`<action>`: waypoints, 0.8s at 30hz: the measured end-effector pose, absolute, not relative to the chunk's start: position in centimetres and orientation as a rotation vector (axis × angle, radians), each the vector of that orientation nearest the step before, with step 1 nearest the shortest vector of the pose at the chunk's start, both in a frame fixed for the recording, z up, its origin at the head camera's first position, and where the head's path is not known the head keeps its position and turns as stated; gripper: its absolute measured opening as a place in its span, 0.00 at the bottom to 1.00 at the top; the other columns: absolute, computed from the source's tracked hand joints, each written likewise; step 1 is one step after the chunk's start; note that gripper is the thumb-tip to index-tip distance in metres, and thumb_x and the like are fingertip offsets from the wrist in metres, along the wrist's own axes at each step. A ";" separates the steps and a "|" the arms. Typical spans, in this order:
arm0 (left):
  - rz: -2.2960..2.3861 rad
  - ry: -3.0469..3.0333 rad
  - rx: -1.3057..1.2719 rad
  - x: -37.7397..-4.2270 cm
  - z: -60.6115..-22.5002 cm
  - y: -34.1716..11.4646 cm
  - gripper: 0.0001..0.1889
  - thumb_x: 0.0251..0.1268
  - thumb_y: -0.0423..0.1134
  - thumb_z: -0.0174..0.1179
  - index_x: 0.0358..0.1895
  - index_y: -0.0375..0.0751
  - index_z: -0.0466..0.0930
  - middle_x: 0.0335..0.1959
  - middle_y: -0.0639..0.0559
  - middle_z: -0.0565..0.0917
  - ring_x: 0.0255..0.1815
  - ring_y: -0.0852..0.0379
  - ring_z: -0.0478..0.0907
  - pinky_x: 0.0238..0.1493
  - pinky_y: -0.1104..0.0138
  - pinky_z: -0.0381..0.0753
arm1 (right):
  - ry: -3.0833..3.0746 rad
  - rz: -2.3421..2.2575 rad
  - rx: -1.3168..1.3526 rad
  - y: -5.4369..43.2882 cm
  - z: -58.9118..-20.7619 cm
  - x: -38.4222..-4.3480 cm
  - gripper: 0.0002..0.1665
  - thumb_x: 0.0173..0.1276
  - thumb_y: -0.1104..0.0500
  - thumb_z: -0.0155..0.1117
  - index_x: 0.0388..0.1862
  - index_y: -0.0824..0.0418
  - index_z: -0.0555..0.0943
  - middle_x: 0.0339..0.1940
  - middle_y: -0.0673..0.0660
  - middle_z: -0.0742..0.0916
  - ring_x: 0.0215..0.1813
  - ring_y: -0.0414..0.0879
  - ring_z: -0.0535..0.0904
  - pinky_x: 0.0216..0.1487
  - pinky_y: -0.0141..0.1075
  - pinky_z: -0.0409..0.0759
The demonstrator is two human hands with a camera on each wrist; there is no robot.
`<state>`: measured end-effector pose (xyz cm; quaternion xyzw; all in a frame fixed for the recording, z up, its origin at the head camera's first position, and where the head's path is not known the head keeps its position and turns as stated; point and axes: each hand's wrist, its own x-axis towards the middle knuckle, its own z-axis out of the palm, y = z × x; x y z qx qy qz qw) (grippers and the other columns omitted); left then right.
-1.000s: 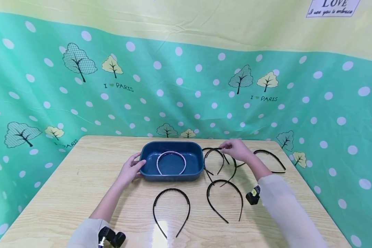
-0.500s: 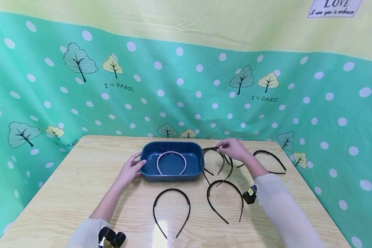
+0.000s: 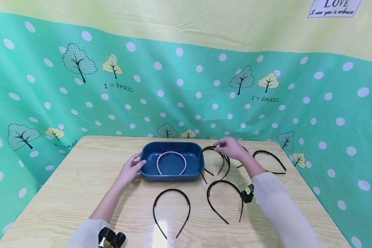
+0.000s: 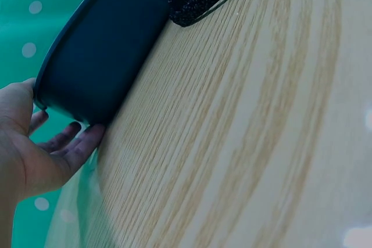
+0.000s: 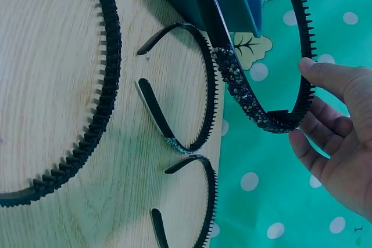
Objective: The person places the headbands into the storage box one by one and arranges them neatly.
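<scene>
My left hand (image 3: 131, 168) grips the left end of a dark blue plastic tub (image 3: 173, 178), thumb over its rim and fingers against the outer wall. A pale toothed headband (image 3: 171, 152) is inside the tub. Above the table, my right hand (image 3: 232, 148) pinches a black toothed headband (image 5: 237, 85) at its curved top between thumb and fingers. Dark glittery stones cover part of this band in the right wrist view. Its ends point down toward me, and one leg overlaps the tub's right end in the head view.
On the light wooden table (image 3: 65, 199), one black headband (image 3: 172, 190) rests in front of the tub and another (image 3: 224, 181) to its right. More black headbands (image 3: 269, 152) lie toward the right and behind the held one. A polka-dot curtain (image 3: 186, 100) borders the table's back.
My right hand has carried the black headband a short way left, up to the tub's right end. The left hand and the tub stay where they were.
</scene>
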<state>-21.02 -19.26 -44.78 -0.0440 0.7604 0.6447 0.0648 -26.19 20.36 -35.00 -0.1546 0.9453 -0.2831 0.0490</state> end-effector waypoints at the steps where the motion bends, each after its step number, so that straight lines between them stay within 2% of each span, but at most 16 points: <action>1: 1.945 2.295 -0.131 -21.0 -44.8 -19.3 0.32 0.70 0.47 0.51 0.73 0.45 0.51 0.63 0.29 0.66 0.56 0.38 0.76 0.44 0.60 0.85 | 2.878 -0.862 -0.467 20.3 -35.1 -26.3 0.15 0.66 0.57 0.62 0.48 0.61 0.83 0.38 0.57 0.82 0.39 0.47 0.73 0.36 0.37 0.73; 17: 1.962 2.283 -0.130 -20.8 -44.8 -19.3 0.33 0.69 0.48 0.52 0.73 0.46 0.52 0.62 0.30 0.67 0.56 0.38 0.76 0.45 0.61 0.85 | 2.846 -0.885 -0.471 19.1 -35.0 -26.2 0.15 0.66 0.58 0.61 0.49 0.62 0.82 0.41 0.58 0.82 0.41 0.48 0.75 0.38 0.37 0.75; 24: 1.965 2.278 -0.131 -20.8 -44.9 -19.3 0.33 0.69 0.48 0.52 0.73 0.45 0.51 0.63 0.29 0.67 0.55 0.39 0.76 0.45 0.60 0.85 | 2.862 -0.894 -0.479 18.8 -35.0 -26.3 0.14 0.66 0.58 0.61 0.48 0.63 0.82 0.38 0.58 0.81 0.38 0.48 0.73 0.35 0.37 0.73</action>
